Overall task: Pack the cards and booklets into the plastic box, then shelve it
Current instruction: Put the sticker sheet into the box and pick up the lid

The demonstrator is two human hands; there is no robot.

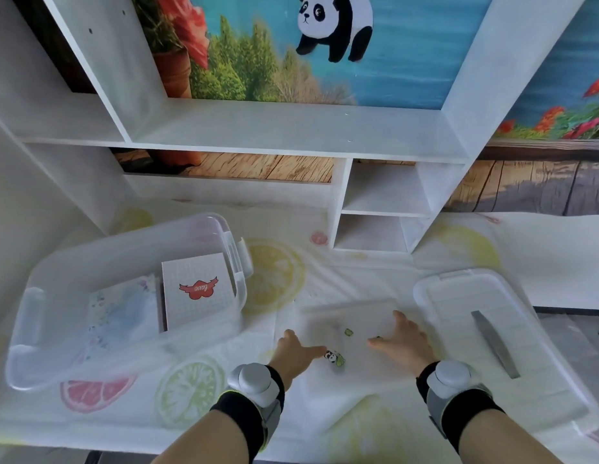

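A clear plastic box (27, 313) stands open on the left of the table. Inside it lie a white gridded booklet with a red winged heart (199, 289) and a pastel blue booklet (124, 313) side by side. Near the front centre a pale booklet with small panda stickers (355, 323) looks blurred. My left hand (293, 354) grips its left edge, thumb on top. Its right side is held by my right hand (405, 346). Both wrists wear grey trackers on black bands.
The box's clear lid (458, 296) lies at the right with a grey flat strip (495, 343) on it. A white shelf unit (291, 128) stands behind, with small cubbies (375, 209) at table level. A fruit-print cloth covers the table.
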